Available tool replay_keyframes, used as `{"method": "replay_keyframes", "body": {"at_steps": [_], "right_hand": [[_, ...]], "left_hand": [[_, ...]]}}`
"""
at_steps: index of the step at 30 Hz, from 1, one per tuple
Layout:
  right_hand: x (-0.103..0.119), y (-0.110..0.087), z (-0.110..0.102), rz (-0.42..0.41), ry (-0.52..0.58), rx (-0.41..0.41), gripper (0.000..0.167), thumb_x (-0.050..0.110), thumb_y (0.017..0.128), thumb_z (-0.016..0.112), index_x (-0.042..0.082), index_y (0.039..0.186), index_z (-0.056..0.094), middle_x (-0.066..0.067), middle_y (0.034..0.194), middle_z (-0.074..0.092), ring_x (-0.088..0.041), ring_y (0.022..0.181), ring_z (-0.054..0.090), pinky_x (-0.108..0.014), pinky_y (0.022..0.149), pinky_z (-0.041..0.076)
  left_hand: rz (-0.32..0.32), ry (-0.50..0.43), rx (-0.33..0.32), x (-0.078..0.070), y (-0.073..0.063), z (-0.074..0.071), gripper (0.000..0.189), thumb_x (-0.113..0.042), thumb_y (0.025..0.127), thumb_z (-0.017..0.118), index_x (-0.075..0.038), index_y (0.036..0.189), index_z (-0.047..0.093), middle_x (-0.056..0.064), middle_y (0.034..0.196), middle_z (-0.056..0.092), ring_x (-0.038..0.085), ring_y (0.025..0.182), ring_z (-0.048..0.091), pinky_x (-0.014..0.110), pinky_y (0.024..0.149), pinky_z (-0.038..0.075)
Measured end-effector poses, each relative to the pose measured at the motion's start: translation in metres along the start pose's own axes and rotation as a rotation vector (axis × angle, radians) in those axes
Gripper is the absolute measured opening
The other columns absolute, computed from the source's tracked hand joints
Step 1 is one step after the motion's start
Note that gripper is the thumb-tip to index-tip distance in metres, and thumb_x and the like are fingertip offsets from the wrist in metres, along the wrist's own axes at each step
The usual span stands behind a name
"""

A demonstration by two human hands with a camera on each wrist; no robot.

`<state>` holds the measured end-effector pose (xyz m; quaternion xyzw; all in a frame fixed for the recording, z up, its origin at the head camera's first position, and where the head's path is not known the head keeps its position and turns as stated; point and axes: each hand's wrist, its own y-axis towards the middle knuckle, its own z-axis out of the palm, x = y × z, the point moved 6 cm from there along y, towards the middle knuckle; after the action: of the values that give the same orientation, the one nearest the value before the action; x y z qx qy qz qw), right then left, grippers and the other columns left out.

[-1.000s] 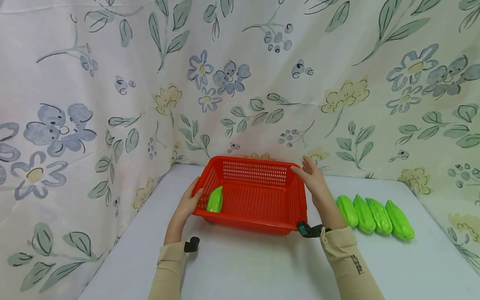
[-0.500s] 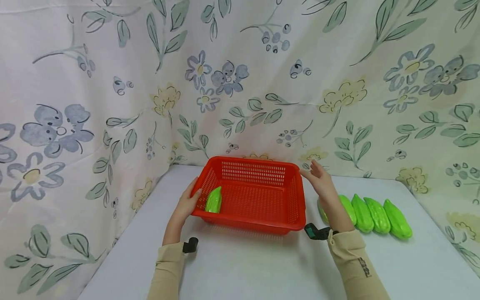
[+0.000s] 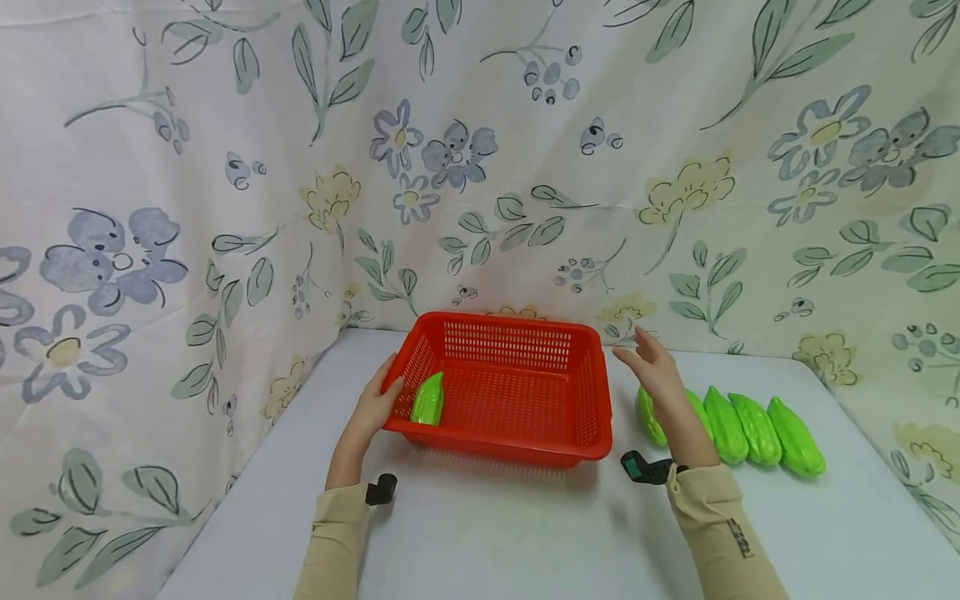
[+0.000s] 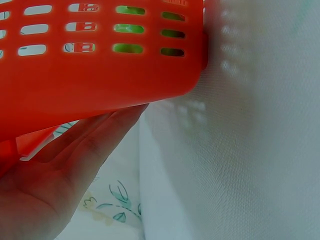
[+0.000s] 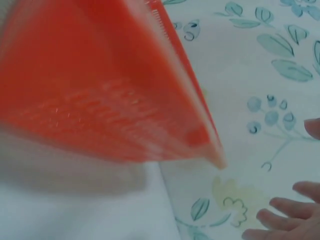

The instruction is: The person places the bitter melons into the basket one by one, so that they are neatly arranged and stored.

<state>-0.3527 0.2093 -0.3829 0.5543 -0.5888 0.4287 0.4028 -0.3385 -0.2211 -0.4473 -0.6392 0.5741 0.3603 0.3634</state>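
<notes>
A red plastic basket (image 3: 502,408) with slotted walls sits mid-table in the head view. One bright green, ridged, pointed vegetable (image 3: 427,400) lies inside its left end; green also shows through the slots in the left wrist view. My left hand (image 3: 375,404) holds the basket's left side, thumb at the rim (image 3: 397,387) and fingers along the outside (image 4: 120,125). Off the basket's right side, my right hand (image 3: 654,373) is held with fingers spread and grips nothing. In the right wrist view its fingertips (image 5: 280,220) are apart from the blurred basket wall (image 5: 100,85).
Several similar green vegetables (image 3: 753,429) stand in a row on the white table (image 3: 510,533) at the right. My right forearm partly covers those at the row's left end. A floral cloth (image 3: 480,167) hangs behind and along the sides.
My right hand has moved rightward off the basket's right rim, uncovering a green vegetable left of the forearm. My left hand and the basket stay nearly in place.
</notes>
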Motion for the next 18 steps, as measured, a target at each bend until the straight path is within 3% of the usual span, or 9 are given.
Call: {"method": "replay_keyframes", "body": {"at_steps": [9,18], "right_hand": [[-0.019,0.002,-0.012,0.061,-0.067,-0.04,0.078,0.039,0.1,0.05,0.015,0.158,0.005,-0.014,0.165,0.008,-0.037,0.151,0.009,-0.058,0.117,0.022],[-0.039,0.007,-0.02,0.121,-0.059,-0.053,0.081,0.042,0.098,0.051,0.015,0.158,0.004,-0.013,0.165,0.006,-0.037,0.151,0.008,-0.059,0.117,0.019]], "left_hand": [[-0.023,0.007,0.006,0.002,0.002,-0.001,0.058,-0.029,0.105,0.039,-0.023,0.158,0.016,0.017,0.159,0.029,0.035,0.13,0.042,0.056,0.107,0.04],[-0.022,0.018,0.008,0.003,0.004,0.0,0.059,-0.03,0.105,0.039,-0.023,0.158,0.015,0.018,0.159,0.028,0.034,0.127,0.044,0.054,0.105,0.042]]}}
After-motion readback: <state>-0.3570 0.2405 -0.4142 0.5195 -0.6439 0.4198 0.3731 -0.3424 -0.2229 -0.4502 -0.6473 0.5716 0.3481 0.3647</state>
